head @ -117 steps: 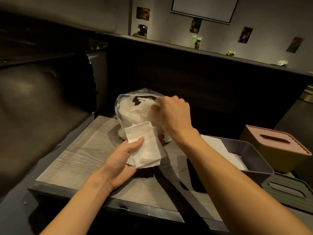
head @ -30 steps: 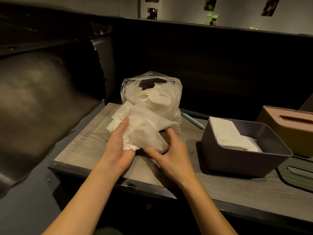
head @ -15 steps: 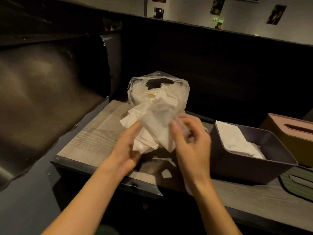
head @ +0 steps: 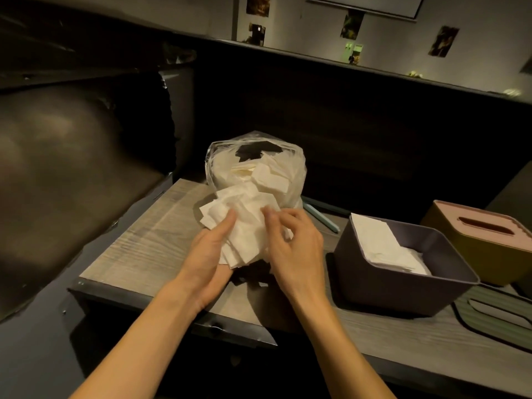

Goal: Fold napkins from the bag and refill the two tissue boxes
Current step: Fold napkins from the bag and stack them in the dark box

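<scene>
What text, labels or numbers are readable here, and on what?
None readable.
Wall pictures: too small and blurred to tell whether they carry text.
Plastic bag, napkins, open grey box, yellow box with pink lid: no print visible.

Dim room, wood-grain table, dark padded seat, grey wall

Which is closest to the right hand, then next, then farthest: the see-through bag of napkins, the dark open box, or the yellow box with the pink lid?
From the right hand:
1. Clear plastic napkin bag, just behind it.
2. Dark grey open tissue box, to its right.
3. Yellow tissue box with pink lid, farthest right.
</scene>
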Tool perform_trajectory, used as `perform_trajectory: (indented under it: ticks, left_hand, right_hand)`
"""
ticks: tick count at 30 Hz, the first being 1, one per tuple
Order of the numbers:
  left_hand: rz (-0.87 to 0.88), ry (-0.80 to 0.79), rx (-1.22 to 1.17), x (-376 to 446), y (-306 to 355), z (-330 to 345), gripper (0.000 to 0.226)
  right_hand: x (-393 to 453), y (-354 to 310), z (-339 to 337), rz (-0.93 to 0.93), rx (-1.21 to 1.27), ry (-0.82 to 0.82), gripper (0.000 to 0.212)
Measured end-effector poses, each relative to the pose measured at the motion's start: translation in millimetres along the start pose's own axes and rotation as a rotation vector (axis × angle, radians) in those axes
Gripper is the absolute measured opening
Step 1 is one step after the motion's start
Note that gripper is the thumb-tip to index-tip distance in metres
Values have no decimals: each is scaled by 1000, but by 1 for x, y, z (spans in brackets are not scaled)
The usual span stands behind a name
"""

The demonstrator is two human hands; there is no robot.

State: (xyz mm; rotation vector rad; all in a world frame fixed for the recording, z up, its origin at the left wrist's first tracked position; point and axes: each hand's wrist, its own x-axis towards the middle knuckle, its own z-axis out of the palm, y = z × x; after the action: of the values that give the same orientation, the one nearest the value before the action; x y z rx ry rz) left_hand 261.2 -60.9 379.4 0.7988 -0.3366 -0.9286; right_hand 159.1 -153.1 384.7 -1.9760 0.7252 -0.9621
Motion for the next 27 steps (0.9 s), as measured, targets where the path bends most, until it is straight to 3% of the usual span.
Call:
perform_trajectory:
  ticks: [3, 8, 15, 21, 27]
  left_hand:
    - [17, 25, -28, -1, 2, 2, 40]
    - [12, 81, -147, -2, 7, 2, 41]
    - [10, 98, -156, -1, 7, -2, 36]
    - [11, 48, 52, 0, -2, -1, 34]
    - [-14, 0, 84, -5, -3, 7, 33]
  right_hand:
    - [-4, -2, -8, -3, 135, 48, 42]
    - [-6, 0, -19, -39, 237, 120, 19]
    - [-3, -8, -43, 8, 328, 173, 23]
    - [8, -24, -49, 16, 500, 48, 25]
    - [15, -20, -22, 5, 304, -64, 28]
